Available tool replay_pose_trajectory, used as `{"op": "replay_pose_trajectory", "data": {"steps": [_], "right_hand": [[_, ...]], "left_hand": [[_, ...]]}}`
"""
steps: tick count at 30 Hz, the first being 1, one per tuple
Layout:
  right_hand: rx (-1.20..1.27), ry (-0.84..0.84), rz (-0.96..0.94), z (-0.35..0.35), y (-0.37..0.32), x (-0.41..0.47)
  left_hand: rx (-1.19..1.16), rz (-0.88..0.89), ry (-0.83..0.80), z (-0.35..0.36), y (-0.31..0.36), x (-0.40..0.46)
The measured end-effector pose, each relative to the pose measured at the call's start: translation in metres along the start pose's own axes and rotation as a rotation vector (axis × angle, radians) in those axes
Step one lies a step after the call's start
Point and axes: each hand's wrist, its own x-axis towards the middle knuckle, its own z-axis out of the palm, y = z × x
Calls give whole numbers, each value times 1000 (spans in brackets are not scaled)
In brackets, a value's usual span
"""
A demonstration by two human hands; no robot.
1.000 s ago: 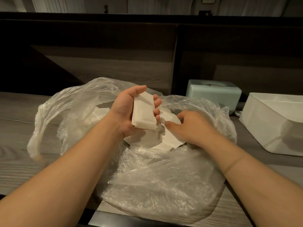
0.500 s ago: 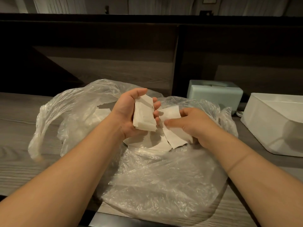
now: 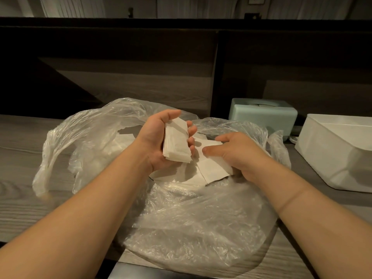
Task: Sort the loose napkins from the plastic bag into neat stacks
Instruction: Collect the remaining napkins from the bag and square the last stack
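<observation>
Cradling a squared napkin stack (image 3: 177,143), the left hand (image 3: 161,141) frees the right hand (image 3: 237,154), seemingly pinching a loose napkin (image 3: 213,168) in the plastic bag (image 3: 191,218).

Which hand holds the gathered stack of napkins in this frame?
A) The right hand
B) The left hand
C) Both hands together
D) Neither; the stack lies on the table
B: the left hand is curled round the stack of napkins above the plastic bag, while the right hand picks at a loose napkin in the bag.
</observation>
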Motion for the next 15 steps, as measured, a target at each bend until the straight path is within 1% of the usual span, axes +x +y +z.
{"op": "replay_pose_trajectory", "data": {"steps": [6,9,13,14,15], "right_hand": [[6,-39,6,-4,0,-1],[6,-23,40,-4,-3,-2],[3,2,22,-3,-4,-1],[-26,29,5,-3,-2,0],[-127,69,-37,-3,-1,0]], "left_hand": [[-5,-3,1,0,0,-1],[4,1,2,-1,0,0],[21,9,20,1,0,-2],[23,11,29,2,0,-2],[24,12,33,2,0,-2]]}}
